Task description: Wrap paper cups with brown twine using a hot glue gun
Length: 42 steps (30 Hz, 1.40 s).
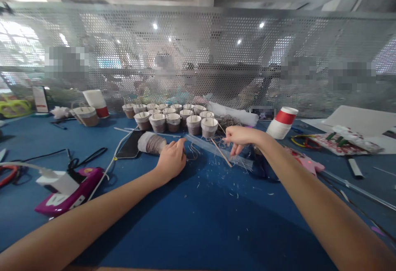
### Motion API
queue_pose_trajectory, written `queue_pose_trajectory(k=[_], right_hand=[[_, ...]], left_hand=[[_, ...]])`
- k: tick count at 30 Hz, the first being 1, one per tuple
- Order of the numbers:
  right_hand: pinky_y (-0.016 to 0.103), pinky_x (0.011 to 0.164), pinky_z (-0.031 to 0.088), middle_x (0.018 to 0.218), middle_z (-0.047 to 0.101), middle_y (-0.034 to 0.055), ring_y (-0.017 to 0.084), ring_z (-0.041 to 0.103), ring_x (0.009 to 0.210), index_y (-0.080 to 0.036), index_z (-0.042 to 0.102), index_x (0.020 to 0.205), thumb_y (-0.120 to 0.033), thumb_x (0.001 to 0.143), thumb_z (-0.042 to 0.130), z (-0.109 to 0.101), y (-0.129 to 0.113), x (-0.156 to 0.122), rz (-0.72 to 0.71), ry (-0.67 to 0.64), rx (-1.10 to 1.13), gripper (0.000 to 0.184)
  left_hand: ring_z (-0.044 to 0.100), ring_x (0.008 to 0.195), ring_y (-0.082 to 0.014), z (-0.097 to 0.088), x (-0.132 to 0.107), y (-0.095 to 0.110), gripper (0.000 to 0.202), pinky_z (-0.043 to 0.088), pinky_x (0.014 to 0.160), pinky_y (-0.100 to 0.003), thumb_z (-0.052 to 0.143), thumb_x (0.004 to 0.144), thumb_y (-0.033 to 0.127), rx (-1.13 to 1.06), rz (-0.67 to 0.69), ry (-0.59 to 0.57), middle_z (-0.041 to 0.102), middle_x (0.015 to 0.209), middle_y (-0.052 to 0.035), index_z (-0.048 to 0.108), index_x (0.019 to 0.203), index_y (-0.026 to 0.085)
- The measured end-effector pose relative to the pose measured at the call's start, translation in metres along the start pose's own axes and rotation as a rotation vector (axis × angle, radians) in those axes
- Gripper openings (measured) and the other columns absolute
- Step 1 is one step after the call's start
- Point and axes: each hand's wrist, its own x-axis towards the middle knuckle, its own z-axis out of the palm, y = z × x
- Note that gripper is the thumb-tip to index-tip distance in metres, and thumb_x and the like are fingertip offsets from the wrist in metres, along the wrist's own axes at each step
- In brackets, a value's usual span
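Note:
My left hand rests on the blue table, fingers curled against a paper cup wrapped in brown twine that lies on its side. My right hand hovers further right, fingertips pinched on a thin strand of twine that slants down to the left. A long clear plastic strip lies under both hands. Behind them stand several small paper cups with twine-wrapped bases.
A pink glue gun with cables lies at the left, a dark phone beside the lying cup. Stacked red-and-white cups stand at the right. A perforated metal screen closes the far edge. Twine scraps litter the middle.

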Motion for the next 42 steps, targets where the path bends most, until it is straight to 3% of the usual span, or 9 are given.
queue_pose_trajectory(k=[4,9,13,19,26,30,33,38,42], right_hand=[[0.026,0.054,0.057,0.099,0.072,0.0165,0.018,0.073,0.066,-0.016,0.048,0.082,-0.014,0.093,0.044,-0.007,-0.005,-0.015,-0.044,-0.038,0.066,0.013],[0.025,0.051,0.056,0.1,0.072,0.0136,0.016,0.072,0.062,-0.016,0.049,0.077,-0.015,0.092,0.049,-0.012,-0.01,-0.028,-0.062,-0.015,0.091,0.015],[0.024,0.052,0.055,0.099,0.073,0.013,0.016,0.073,0.064,-0.016,0.048,0.073,-0.016,0.093,0.048,-0.017,-0.006,-0.029,-0.084,-0.004,0.112,0.02],[0.025,0.054,0.053,0.088,0.075,0.0117,0.019,0.073,0.066,-0.018,0.047,0.065,-0.02,0.093,0.049,-0.033,0.007,-0.028,-0.051,0.102,0.088,0.028],[0.029,0.066,0.056,0.097,0.074,0.0112,0.017,0.073,0.069,-0.018,0.043,0.07,-0.02,0.095,0.046,-0.045,0.012,-0.04,-0.053,0.24,0.215,0.025],[0.033,0.073,0.058,0.088,0.073,0.0098,0.015,0.07,0.067,-0.02,0.041,0.076,-0.022,0.095,0.045,-0.045,0.007,-0.043,-0.18,0.327,0.423,0.02],[0.035,0.073,0.059,0.093,0.071,0.0071,0.007,0.056,0.047,-0.021,0.04,0.08,-0.017,0.095,0.041,-0.037,-0.001,-0.034,-0.346,0.347,0.711,0.016],[0.034,0.076,0.059,0.1,0.067,0.0018,0.003,0.038,0.041,-0.022,0.039,0.082,-0.019,0.098,0.037,-0.007,-0.013,-0.012,-0.563,0.014,1.077,0.016],[0.032,0.075,0.058,0.096,0.066,-0.0015,0.004,0.035,0.042,-0.023,0.042,0.085,-0.025,0.099,0.037,0.012,-0.014,0.0,-0.66,-0.193,1.241,0.015]], left_hand=[[0.059,0.099,-0.0267,-0.003,0.0,0.003,0.044,0.046,0.091,-0.04,0.041,0.077,0.008,0.127,-0.03,-0.052,0.065,0.103,-0.013,0.048,0.12,0.008],[0.056,0.102,-0.0308,0.0,0.001,0.0,0.031,0.048,0.082,-0.04,0.042,0.079,0.011,0.263,-0.148,-0.096,0.06,0.107,-0.0153,0.054,0.107,0.009],[0.053,0.099,-0.0307,-0.004,-0.001,0.005,0.024,0.046,0.082,-0.042,0.043,0.08,0.012,0.335,-0.079,-0.059,0.06,0.1,-0.0142,0.055,0.101,0.011],[0.051,0.102,-0.0308,-0.003,-0.006,0.013,0.035,0.045,0.088,-0.045,0.048,0.088,0.033,0.156,0.144,-0.051,0.058,0.107,-0.0142,0.05,0.116,0.012],[0.058,0.077,-0.0196,0.011,0.004,-0.004,0.026,0.046,0.072,-0.031,0.045,0.083,0.014,-0.243,-0.025,-0.2,0.057,0.078,-0.0025,0.048,0.108,0.016],[0.051,0.061,-0.0145,-0.012,0.024,-0.003,0.026,0.037,0.06,-0.026,0.045,0.08,0.013,-0.493,-0.069,-0.119,0.049,0.063,0.0046,0.05,0.105,0.018],[0.048,0.06,-0.0117,-0.045,0.048,0.009,0.025,0.038,0.06,-0.025,0.047,0.081,0.016,-0.666,0.0,-0.065,0.046,0.062,0.006,0.049,0.106,0.017],[0.045,0.051,-0.0093,-0.097,0.091,0.039,0.024,0.034,0.053,-0.022,0.047,0.088,0.023,-0.705,0.116,-0.318,0.047,0.057,0.0057,0.049,0.111,0.018],[0.044,0.049,-0.0085,-0.113,0.11,0.055,0.028,0.032,0.05,-0.022,0.049,0.087,0.02,-0.693,0.107,-0.445,0.049,0.059,0.0053,0.049,0.115,0.018]])
